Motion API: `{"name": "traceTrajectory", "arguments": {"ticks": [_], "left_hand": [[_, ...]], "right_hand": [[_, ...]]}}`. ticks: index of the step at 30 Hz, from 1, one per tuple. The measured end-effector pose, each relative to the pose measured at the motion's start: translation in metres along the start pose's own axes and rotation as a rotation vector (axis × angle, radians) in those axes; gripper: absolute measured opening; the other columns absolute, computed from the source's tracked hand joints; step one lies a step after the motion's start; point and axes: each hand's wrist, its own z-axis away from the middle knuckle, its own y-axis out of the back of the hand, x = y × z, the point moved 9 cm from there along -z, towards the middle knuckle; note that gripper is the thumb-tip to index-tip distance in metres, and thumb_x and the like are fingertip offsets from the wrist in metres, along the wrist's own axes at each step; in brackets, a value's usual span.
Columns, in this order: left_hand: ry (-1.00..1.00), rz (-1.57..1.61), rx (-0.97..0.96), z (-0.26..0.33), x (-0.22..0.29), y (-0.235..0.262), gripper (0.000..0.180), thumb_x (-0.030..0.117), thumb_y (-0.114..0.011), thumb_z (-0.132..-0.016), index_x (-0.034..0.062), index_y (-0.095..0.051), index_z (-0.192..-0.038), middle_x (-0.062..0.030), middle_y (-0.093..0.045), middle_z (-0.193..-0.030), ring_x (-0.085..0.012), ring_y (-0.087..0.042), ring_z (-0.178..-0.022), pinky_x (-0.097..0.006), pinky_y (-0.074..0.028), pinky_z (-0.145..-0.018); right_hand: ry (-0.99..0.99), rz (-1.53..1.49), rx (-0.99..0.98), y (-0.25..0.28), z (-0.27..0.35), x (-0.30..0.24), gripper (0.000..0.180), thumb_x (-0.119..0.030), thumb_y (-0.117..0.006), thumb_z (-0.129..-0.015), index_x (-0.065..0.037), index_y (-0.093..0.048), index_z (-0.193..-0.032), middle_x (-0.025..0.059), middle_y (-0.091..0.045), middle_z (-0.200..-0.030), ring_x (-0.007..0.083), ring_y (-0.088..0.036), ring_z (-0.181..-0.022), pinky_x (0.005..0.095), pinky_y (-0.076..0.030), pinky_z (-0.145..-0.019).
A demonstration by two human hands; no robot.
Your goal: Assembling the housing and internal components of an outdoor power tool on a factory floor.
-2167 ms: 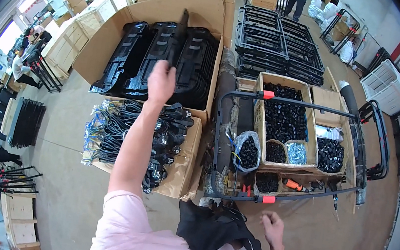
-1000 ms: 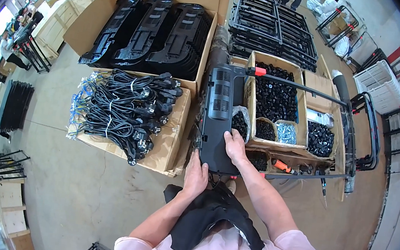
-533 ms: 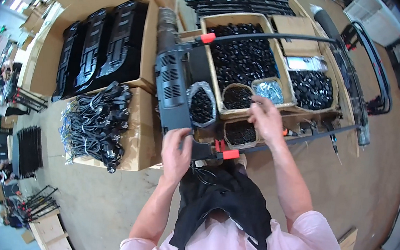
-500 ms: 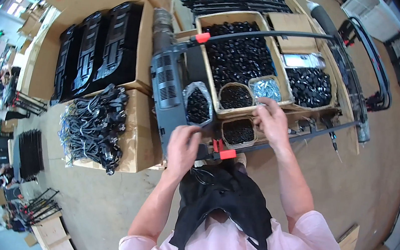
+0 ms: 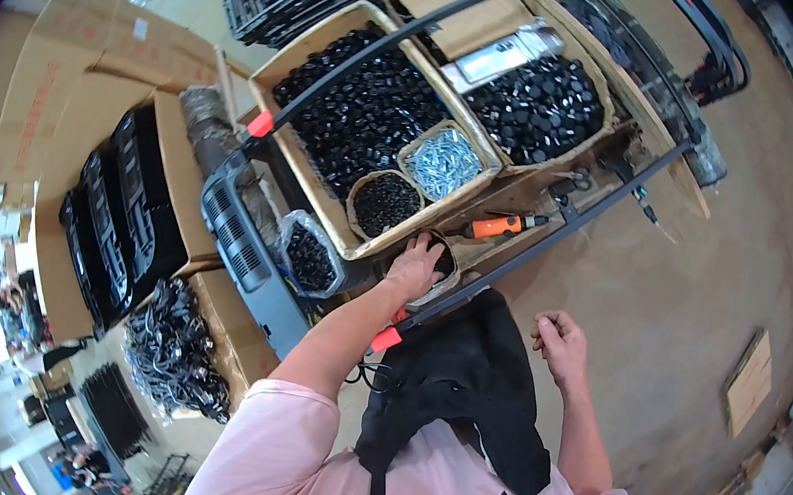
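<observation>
My left hand [image 5: 417,268] reaches into a small container [image 5: 454,277] at the near edge of the bench. Its fingers are stretched out and somewhat apart, touching the small dark parts inside, and the hand covers much of the container. To the right, my right hand [image 5: 560,347] is held in the air beside my black apron [image 5: 460,376]. Its fingers are curled in with the thumb against them; whatever they hold, if anything, is hidden. A long dark frame bar [image 5: 526,250] with a red end piece [image 5: 385,338] runs between my hands.
Ahead stand a bin of black caps [image 5: 365,103], a box of silver screws [image 5: 443,162], a box of small black screws [image 5: 386,204] and another black-cap bin [image 5: 540,106]. An orange power screwdriver [image 5: 496,226] lies on the bench. A grey vented panel [image 5: 238,237] and bundled cables [image 5: 173,343] are left.
My left hand has moved forward and right into the small container. My right hand has drawn back from the screw boxes to the right. The view has turned, and the orange screwdriver now shows.
</observation>
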Motion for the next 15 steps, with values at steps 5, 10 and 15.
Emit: {"name": "traceTrajectory", "arguments": {"ticks": [5, 10, 15], "left_hand": [[-0.055, 0.010, -0.164, -0.002, -0.008, -0.014, 0.041, 0.028, -0.074, -0.095, 0.0052, -0.059, -0.125, -0.0260, -0.057, -0.133, -0.0464, -0.055, -0.130, -0.052, -0.052, -0.106], [-0.024, 0.128, -0.151, -0.011, -0.034, -0.028, 0.033, 0.024, -0.069, -0.097, 0.0055, -0.061, -0.122, -0.0238, -0.061, -0.124, -0.0442, -0.061, -0.120, -0.051, -0.051, -0.102], [0.124, 0.495, -0.143, -0.006, -0.065, -0.026, 0.025, 0.026, -0.054, -0.106, 0.0082, -0.066, -0.119, -0.0218, -0.067, -0.125, -0.0417, -0.062, -0.123, -0.048, -0.048, -0.105]], "right_hand": [[-0.177, -0.069, 0.013, -0.031, -0.053, 0.055, 0.023, -0.017, -0.063, -0.101, 0.002, -0.072, -0.110, 0.0070, -0.070, -0.083, 0.0120, -0.063, -0.065, 0.0283, -0.051, -0.059], [-0.155, -0.175, -0.059, -0.094, -0.136, 0.074, 0.020, -0.019, -0.068, -0.097, 0.000, -0.068, -0.101, 0.0059, -0.066, -0.078, 0.0156, -0.065, -0.062, 0.0308, -0.048, -0.050], [-0.316, -0.526, 0.006, -0.161, -0.200, 0.079, 0.026, -0.027, -0.072, -0.098, -0.002, -0.068, -0.105, 0.0059, -0.069, -0.086, 0.0207, -0.068, -0.067, 0.0333, -0.056, -0.055]]}}
